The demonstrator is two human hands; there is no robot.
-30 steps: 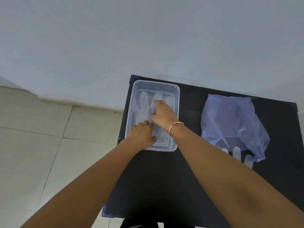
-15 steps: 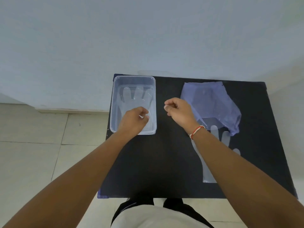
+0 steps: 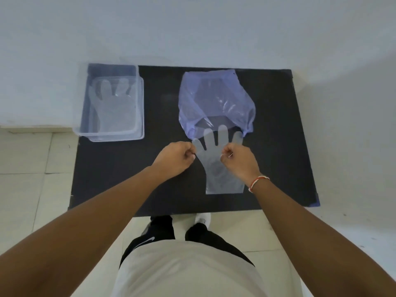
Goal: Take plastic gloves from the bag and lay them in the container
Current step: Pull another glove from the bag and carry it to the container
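Observation:
A clear plastic glove (image 3: 215,168) lies flat on the black table (image 3: 115,181), its fingertips tucked under the mouth of the pale purple bag (image 3: 216,97). My left hand (image 3: 174,160) pinches the glove's left edge by the thumb. My right hand (image 3: 241,162), with a red-and-white wrist band, pinches its right edge. A clear rectangular container (image 3: 111,138) sits at the table's far left corner with at least one glove (image 3: 115,108) laid flat inside.
The table stands against a white wall, with tiled floor to the left and in front. The container overhangs the table's left edge slightly. My legs and shoes show below the near edge.
Both hands have left the container and moved right and toward me, closing on the glove in front of the bag. The view has tilted down and back.

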